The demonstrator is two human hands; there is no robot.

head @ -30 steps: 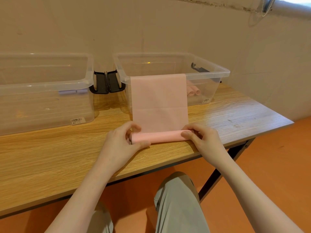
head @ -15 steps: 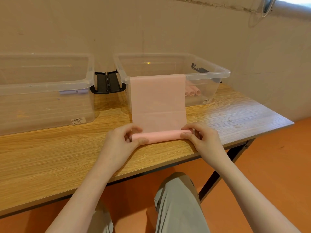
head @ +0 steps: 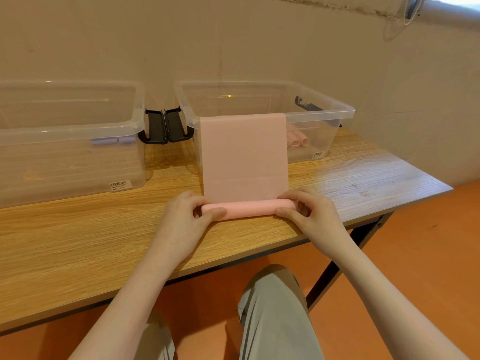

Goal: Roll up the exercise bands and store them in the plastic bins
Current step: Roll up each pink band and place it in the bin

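Note:
A pink exercise band [head: 244,154] hangs over the front rim of the right clear plastic bin [head: 337,110] and runs down onto the wooden table [head: 78,242]. Its near end is wound into a roll [head: 249,209] lying on the table. My left hand [head: 187,222] grips the roll's left end, thumb in front and fingers over the top. My right hand [head: 309,216] grips the right end the same way. Rolled pink bands [head: 297,140] lie inside the right bin. The left clear bin [head: 70,131] holds a pale purple roll [head: 111,140].
Black latch handles [head: 166,127] sit between the two bins. The table's right edge [head: 415,203] and black leg [head: 345,255] are close to my right arm. My knees are under the table's front edge. An orange floor lies beyond.
The roll has moved a little farther from me toward the bin and grown slightly thicker, and the flat stretch of band between roll and bin has shortened. Both hands kept hold.

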